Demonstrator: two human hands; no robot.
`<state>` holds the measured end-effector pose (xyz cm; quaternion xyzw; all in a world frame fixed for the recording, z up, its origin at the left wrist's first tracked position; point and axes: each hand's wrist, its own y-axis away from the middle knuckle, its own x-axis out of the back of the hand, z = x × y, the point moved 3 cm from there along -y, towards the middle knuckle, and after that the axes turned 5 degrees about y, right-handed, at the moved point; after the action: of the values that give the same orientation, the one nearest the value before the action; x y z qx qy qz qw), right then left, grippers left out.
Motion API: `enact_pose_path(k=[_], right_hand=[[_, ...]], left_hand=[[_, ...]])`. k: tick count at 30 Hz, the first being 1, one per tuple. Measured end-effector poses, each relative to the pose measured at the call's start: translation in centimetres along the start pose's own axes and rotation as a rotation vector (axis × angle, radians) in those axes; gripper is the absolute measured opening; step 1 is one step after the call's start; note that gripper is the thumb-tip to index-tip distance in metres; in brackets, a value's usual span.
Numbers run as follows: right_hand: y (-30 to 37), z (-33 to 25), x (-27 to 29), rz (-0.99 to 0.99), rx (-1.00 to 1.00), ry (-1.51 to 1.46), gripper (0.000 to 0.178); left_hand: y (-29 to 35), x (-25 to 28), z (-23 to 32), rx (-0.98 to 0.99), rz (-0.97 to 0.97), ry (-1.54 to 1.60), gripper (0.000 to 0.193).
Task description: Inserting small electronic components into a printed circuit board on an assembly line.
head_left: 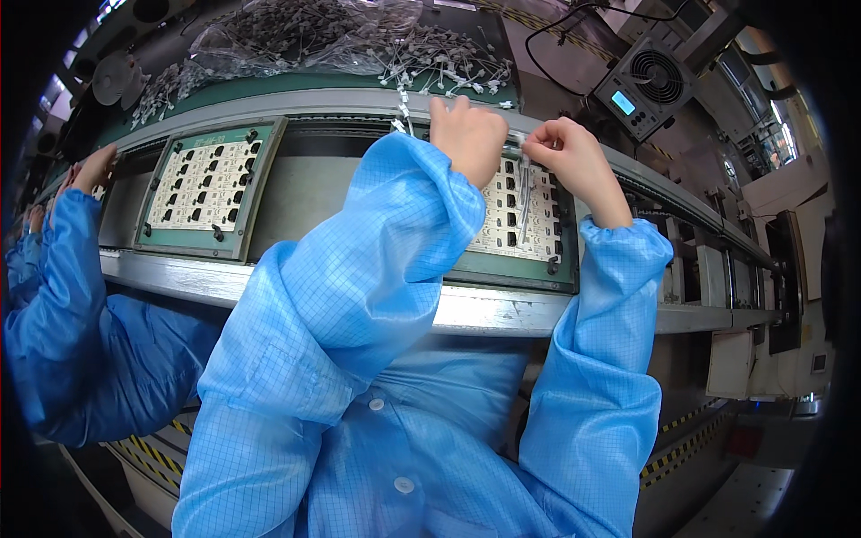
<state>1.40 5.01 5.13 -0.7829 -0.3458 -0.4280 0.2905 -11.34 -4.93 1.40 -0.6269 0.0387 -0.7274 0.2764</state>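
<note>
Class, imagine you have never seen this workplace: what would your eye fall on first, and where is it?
The bright blue checked sleeves fill the centre, leading up to the left hand and right hand above a pale board. Behind them, a heap of connector wires spreads across the top. At upper right, a boxy fan device shows a lit screen.

Mid-field bright, cool light. Hard glare on metal rail (489, 311), just off centre toward 4 o'clock. Sheen on blue sleeves (359, 260). Plastic bag (336, 61) glinting, 11 o'clock. Small screen (623, 102) glowing, between 1 and 2. Thin wires (524, 204) by right hand (576, 161) soft at ends. Outer 4 o'clock dim. Rim: black vignette, straight edges bowed, detail smeared.
</note>
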Motion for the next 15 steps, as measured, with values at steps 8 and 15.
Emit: enact_pose_path(k=[8, 15], right_hand=[[-0.1, -1.2, -2.0, 0.103, 0.048, 0.323, 0.022], [-1.5, -2.1, -2.2, 0.114, -0.048, 0.168, 0.024]], left_hand=[[-1.9, 4.6, -5.0, 0.19, 0.117, 0.318, 0.02], [-0.7, 5.8, -7.5, 0.476, -0.228, -0.085, 0.042]])
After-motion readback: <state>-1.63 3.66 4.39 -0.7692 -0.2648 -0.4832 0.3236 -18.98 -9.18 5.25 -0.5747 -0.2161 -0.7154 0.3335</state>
